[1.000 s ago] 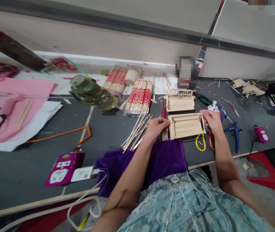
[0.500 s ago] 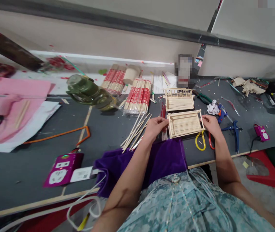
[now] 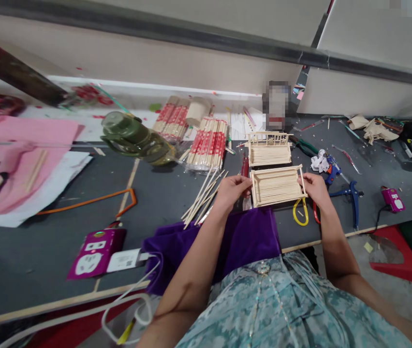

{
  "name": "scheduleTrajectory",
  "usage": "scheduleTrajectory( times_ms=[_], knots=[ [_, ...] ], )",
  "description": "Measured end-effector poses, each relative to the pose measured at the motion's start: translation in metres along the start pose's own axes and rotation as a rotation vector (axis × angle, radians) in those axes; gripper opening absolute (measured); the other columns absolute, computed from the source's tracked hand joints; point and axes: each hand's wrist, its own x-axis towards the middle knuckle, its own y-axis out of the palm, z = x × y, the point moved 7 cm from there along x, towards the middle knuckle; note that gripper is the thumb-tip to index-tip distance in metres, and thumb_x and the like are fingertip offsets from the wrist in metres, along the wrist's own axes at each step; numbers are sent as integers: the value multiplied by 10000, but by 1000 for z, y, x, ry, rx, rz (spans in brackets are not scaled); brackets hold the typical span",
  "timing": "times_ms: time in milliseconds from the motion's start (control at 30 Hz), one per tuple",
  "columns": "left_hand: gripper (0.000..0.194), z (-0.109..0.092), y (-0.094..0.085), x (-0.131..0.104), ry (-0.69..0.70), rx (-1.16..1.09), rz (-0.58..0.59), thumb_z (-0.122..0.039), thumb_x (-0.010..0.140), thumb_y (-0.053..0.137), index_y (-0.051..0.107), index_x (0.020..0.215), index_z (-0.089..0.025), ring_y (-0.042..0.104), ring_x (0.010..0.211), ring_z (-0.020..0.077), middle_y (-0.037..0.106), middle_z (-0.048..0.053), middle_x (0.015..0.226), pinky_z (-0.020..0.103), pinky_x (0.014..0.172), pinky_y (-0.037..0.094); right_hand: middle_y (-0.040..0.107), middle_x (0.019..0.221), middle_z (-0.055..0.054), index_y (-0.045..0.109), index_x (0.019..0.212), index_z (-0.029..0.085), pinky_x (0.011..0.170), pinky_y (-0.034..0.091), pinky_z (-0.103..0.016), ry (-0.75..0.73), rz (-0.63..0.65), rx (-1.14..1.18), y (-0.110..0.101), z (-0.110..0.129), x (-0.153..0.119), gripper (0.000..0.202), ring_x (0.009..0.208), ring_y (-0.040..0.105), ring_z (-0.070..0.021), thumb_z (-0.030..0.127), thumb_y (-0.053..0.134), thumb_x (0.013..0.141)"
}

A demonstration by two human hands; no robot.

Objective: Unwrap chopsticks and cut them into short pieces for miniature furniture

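Note:
A shallow rectangular frame of pale wooden sticks (image 3: pixel 277 186) is held at both ends, low over the dark table. My left hand (image 3: pixel 233 191) pinches its left end between thumb and fingers. At the right end, my right hand (image 3: pixel 314 187) has its fingers closed on the side rail. Just behind stands a second stick piece with a railed back (image 3: pixel 270 150). Loose sticks (image 3: pixel 201 200) lie left of my left hand. Yellow scissor handles (image 3: pixel 300 212) show below the frame's right end, with a red handle beside my right hand.
Red-and-white chopstick packs (image 3: pixel 208 144) and a green bottle (image 3: pixel 137 139) lie behind at the left. A purple cloth (image 3: pixel 249 232) hangs over the front edge. Blue cutters (image 3: pixel 353 200), a blue glue gun (image 3: pixel 332 169) and a purple power socket (image 3: pixel 95 253) are also around.

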Motion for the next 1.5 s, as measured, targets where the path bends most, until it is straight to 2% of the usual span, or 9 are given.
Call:
scheduleTrajectory(
  times_ms=[133, 367, 567, 867, 1067, 1267, 1500],
  knots=[
    [290, -3, -1, -2, 14, -4, -3, -394, 584, 815, 673, 626, -144, 521, 426, 100, 610, -4, 509, 225, 453, 451, 673, 687, -8, 757, 957, 185, 414, 429, -232, 4, -16, 11, -1, 5, -2, 324, 510, 569, -141, 447, 644, 803],
    [232, -30, 2, -17, 174, -4, -25, -342, 615, 814, 713, 665, -140, 547, 460, 97, 634, -3, 537, 215, 490, 475, 683, 721, -15, 723, 939, 170, 453, 470, -225, -6, -52, 125, -5, 14, -8, 320, 573, 634, -155, 436, 688, 765],
    [190, -46, 5, -32, 247, 38, -49, -303, 613, 819, 719, 660, -149, 559, 447, 97, 659, 1, 557, 205, 463, 450, 681, 709, -9, 736, 903, 177, 483, 487, -237, -15, -86, 228, -8, 16, -12, 339, 595, 645, -162, 455, 745, 710],
    [143, -64, 11, -48, 298, 138, -54, -298, 661, 781, 752, 699, -163, 592, 461, 117, 685, 4, 574, 218, 486, 463, 657, 625, 4, 738, 913, 165, 443, 413, -227, 16, -116, 288, -8, 8, -11, 361, 529, 567, -142, 448, 768, 690],
    [130, -71, 12, -53, 329, 193, -74, -295, 670, 773, 760, 705, -171, 595, 461, 121, 682, -2, 565, 218, 485, 452, 705, 747, -2, 771, 899, 174, 478, 426, -223, -4, -146, 329, -9, 6, -11, 343, 544, 528, -110, 400, 807, 644],
    [133, -78, 18, -62, 371, 229, -65, -305, 685, 764, 759, 704, -173, 597, 484, 124, 694, 6, 599, 220, 484, 452, 735, 826, -18, 779, 976, 185, 531, 491, -247, 20, -173, 295, -11, -3, -9, 404, 608, 579, -138, 437, 797, 661],
    [140, -77, 16, -63, 353, 231, -61, -309, 690, 769, 762, 720, -173, 586, 485, 118, 684, 4, 586, 217, 486, 442, 727, 801, -17, 775, 968, 185, 531, 481, -258, 15, -176, 273, -11, 2, -12, 416, 588, 565, -137, 464, 788, 660]
  ],
)
